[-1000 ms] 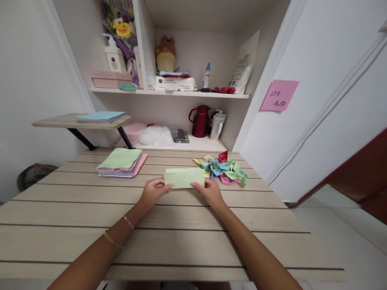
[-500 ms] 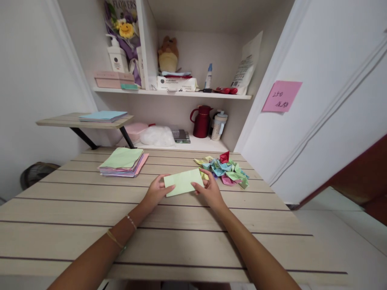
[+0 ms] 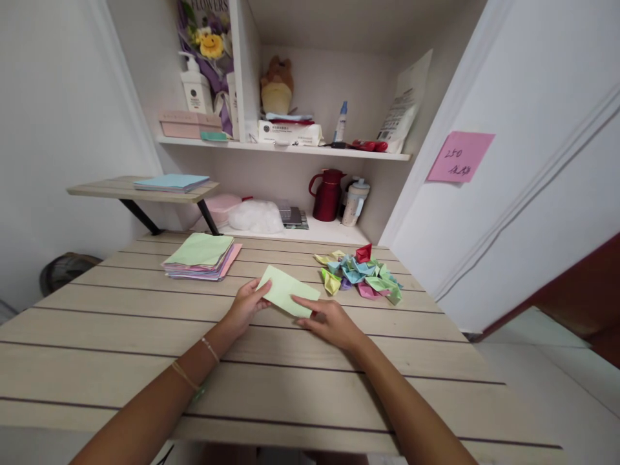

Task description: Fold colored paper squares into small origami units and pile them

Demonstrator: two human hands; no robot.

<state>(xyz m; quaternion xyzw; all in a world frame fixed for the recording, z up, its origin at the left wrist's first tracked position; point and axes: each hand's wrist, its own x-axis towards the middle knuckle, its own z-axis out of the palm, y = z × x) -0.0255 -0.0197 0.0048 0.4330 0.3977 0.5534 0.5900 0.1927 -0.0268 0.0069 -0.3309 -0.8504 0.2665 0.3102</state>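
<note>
The paper sheet (image 3: 281, 289) is positioned between the left hand (image 3: 247, 305) and right hand (image 3: 333, 321), over the tabletop (image 3: 281, 387). The paper stack (image 3: 201, 250) lies left rear; the folded-paper pile (image 3: 357, 270) lies right rear. Behind, the jug (image 3: 328, 199) stands on the lower shelf (image 3: 317, 230).

Pale wooden tabletop (image 3: 271, 387) with dark crosswise seams: at rear left, a stack of coloured paper sheets (image 3: 201, 250), light green uppermost; at rear right, a heap of folded paper pieces (image 3: 356, 271) in several colours. At left, small raised wooden shelf (image 3: 99, 188) under blue-topped sheets (image 3: 172, 183). Behind, white shelf (image 3: 334, 228) with dark red jug (image 3: 327, 199) and pale handled cup (image 3: 355, 203).
</note>
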